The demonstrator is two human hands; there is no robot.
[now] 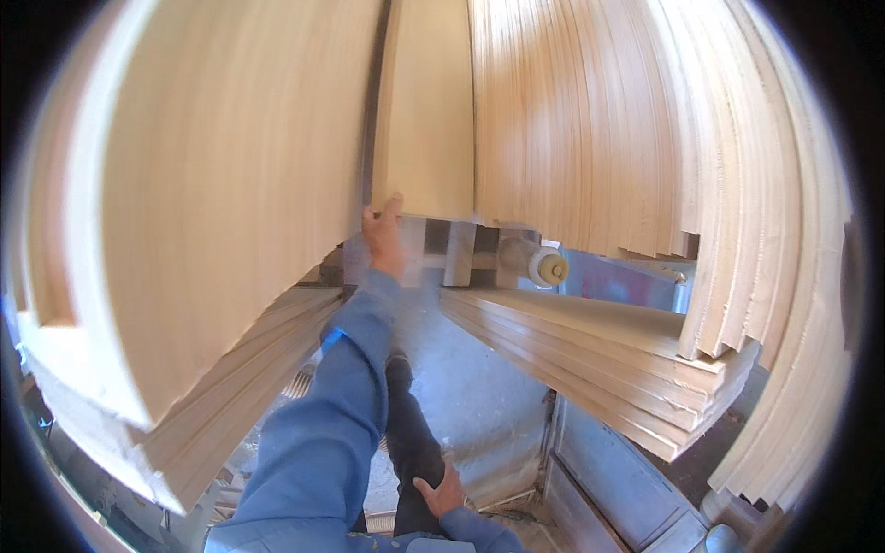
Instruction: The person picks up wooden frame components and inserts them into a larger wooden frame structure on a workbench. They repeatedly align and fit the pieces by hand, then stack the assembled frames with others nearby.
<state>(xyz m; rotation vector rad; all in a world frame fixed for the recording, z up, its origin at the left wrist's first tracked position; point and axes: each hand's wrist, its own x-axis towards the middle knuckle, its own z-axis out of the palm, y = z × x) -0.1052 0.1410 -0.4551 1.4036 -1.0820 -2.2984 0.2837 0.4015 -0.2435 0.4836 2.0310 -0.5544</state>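
Note:
My left arm, in a blue sleeve, reaches forward between stacks of wood. My left hand [383, 241] is closed on the near end of a pale wooden board [429, 120], at its left corner, with a digit on the upper face. This board lies lengthwise between a tall stack of boards [221, 184] on the left and another stack [581, 120] on the right. Low down, my right hand [444, 491] rests on my dark-trousered leg [415, 442], thumb apart from the fingers and holding nothing.
Lower boards [572, 341] jut toward me on the right, and more boards [253, 387] do so on the left. A pale roller-like cylinder [551, 267] sits beneath the right stack. Curved board ends [784, 230] stand at far right. Grey-blue panels [618, 470] lie at lower right.

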